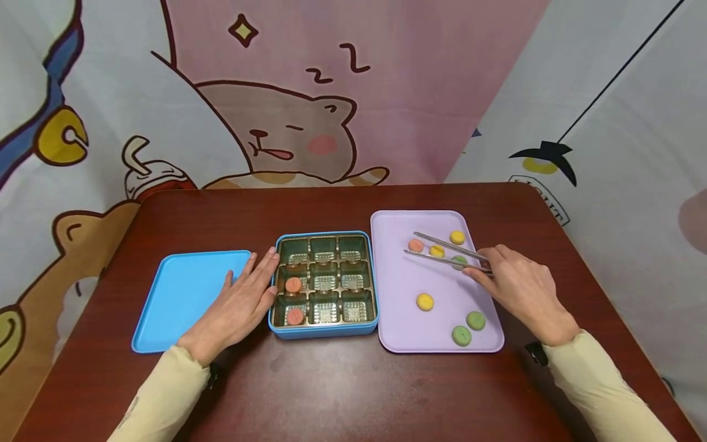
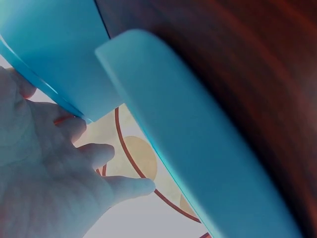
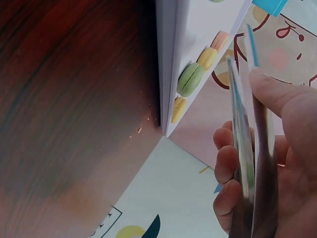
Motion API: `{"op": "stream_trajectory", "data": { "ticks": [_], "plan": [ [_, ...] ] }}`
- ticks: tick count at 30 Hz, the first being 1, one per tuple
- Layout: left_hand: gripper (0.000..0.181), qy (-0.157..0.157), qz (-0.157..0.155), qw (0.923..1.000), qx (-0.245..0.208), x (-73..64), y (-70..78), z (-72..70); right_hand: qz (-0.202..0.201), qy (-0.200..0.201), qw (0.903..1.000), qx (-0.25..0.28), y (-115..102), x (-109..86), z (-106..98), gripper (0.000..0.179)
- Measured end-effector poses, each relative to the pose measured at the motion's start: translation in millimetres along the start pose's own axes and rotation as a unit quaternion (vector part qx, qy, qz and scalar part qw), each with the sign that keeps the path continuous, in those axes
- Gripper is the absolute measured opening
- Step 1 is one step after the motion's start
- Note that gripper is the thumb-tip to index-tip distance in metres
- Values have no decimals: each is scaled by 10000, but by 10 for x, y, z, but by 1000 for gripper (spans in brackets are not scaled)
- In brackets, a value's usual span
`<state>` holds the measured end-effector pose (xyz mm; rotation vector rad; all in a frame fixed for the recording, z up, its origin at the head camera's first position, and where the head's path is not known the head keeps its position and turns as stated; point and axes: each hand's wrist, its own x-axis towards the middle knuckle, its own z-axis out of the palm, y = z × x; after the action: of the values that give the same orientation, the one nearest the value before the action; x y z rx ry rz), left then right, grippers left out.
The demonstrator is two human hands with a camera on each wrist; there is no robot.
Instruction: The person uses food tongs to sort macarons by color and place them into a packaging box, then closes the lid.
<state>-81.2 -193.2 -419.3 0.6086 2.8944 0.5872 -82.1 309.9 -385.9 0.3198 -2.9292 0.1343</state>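
Note:
My right hand (image 1: 521, 291) grips a pair of metal tongs (image 3: 242, 134) above the lilac tray (image 1: 400, 334). In the head view the tongs' tips stand apart on either side of a pink macaron (image 1: 416, 245), with nothing pinched between them. A yellow macaron (image 1: 437, 251) lies just behind it between the arms, and a green macaron (image 3: 190, 79) is partly covered by the lower arm. My left hand (image 1: 237, 307) rests with straight fingers against the left side of the blue box (image 1: 326, 330). Two pink macarons (image 1: 293, 285) sit in the left column of its gold divided insert, in the middle and front compartments.
Another yellow macaron (image 1: 457, 237) lies at the tray's back right, one more yellow macaron (image 1: 424, 301) near its middle, and two green macarons (image 1: 475, 320) at the front right. A blue lid (image 1: 188, 294) lies left of the box, partly under my left hand in view.

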Motion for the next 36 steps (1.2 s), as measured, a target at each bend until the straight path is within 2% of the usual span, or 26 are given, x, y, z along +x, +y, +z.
{"op": "stream_trajectory", "data": {
  "ticks": [15, 21, 36],
  "plan": [
    [62, 5, -10, 10000, 2, -15, -4, 28, -186, -106, 9997, -88, -16, -27, 35, 51],
    [63, 22, -22, 10000, -22, -12, 1, 20, -194, 30, 9996, -184, 7, -62, 48, 51],
    [63, 35, -15, 10000, -30, -6, -5, 14, -239, 32, 9994, -240, 22, -68, 40, 50]
  ]
}}
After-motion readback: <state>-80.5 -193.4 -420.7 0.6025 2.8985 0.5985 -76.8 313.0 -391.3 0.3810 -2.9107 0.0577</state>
